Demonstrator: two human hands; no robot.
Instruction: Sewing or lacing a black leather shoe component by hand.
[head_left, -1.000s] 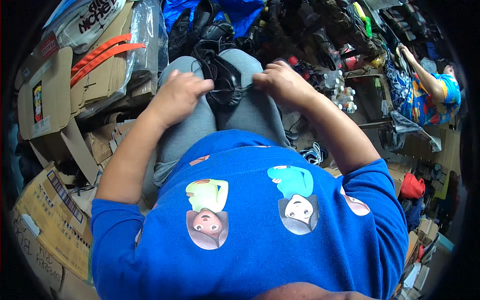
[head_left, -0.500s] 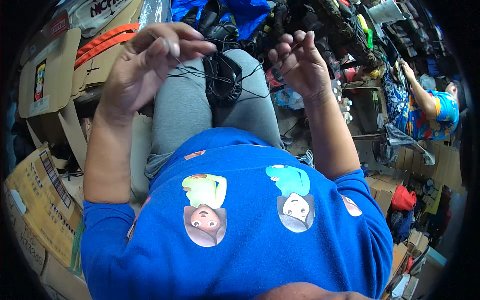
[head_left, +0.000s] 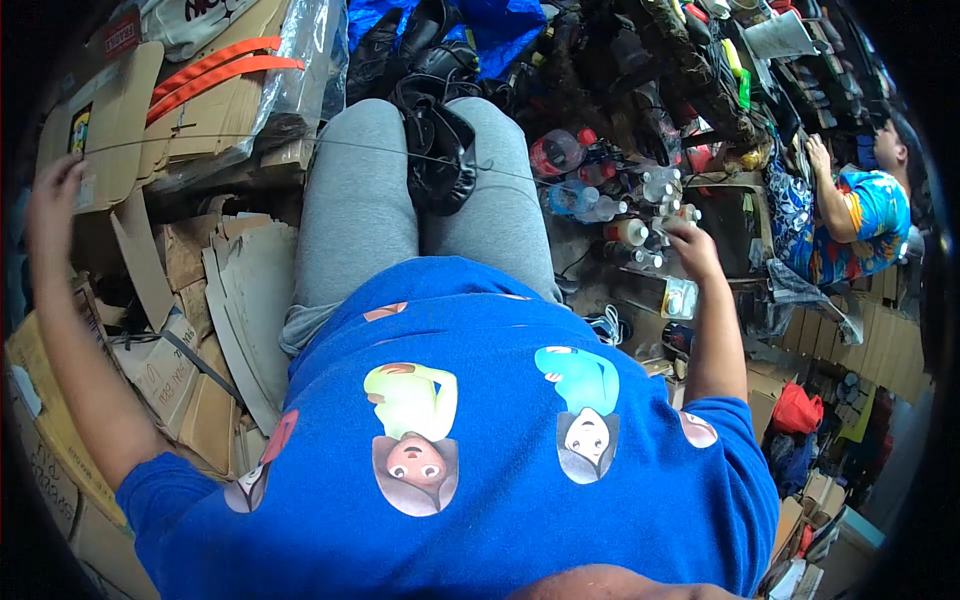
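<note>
A black shoe (head_left: 440, 165) sits between my knees, its opening facing up. A thin dark thread (head_left: 365, 147) stretches across it, pulled out wide to both sides. Far out at the left, my left hand (head_left: 55, 205) is closed on one end of the thread, above the cardboard. My right hand (head_left: 695, 252) is out to the right beside the plastic bottles, fingers pinched together. The thread runs from the shoe toward this hand, but its last stretch is too fine to follow. Both hands are slightly blurred.
Cardboard boxes (head_left: 110, 140) and orange strips (head_left: 215, 75) lie at the left. More black shoes (head_left: 425, 40) rest on a blue sheet (head_left: 515, 30) ahead. Several plastic bottles (head_left: 625, 232) stand right of my knees. Another person (head_left: 860, 220) sits at the far right.
My hands have swept apart from above my knees, the left far left and the right outward and down. The loose, looped thread is now drawn out into a nearly straight line.
</note>
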